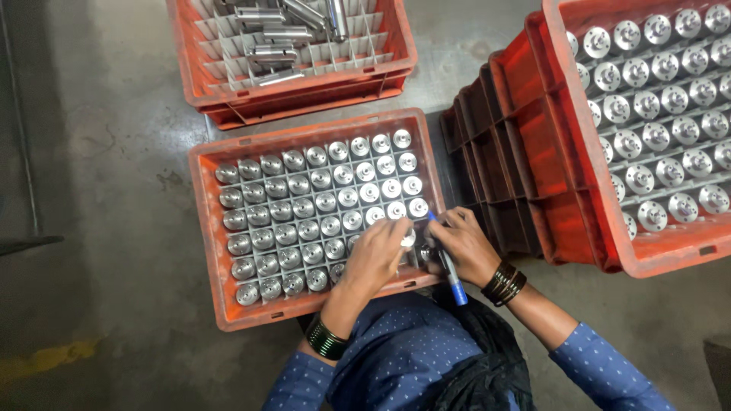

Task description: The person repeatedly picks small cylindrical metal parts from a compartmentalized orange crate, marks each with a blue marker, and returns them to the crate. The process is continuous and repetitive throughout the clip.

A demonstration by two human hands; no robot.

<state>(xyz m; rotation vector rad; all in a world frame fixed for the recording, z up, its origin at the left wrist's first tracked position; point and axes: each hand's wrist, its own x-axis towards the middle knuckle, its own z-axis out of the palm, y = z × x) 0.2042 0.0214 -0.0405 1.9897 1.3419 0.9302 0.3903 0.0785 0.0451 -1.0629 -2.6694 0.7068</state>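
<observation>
1. Metal part (409, 238), round & silvery, sits in near-right corner of the middle orange crate (205, 228); left hand (377, 255) has its grip closed on it.
2. Right hand (464, 245), just beside, grips a blue marker (449, 266), tip toward the part.
3. Crate's grey divider grid: nearly every cell holds one upright part w/ round face up.
4. Far crate (190, 68): mostly bare cells, a few steel cylinders lying loose.
5. Right stack of crates (548, 129): top one full of flanged discs in rows.
6. All rest on concrete floor (99, 152).

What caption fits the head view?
Both hands, left and right with blue marker, over metal parts in orange crate.
</observation>
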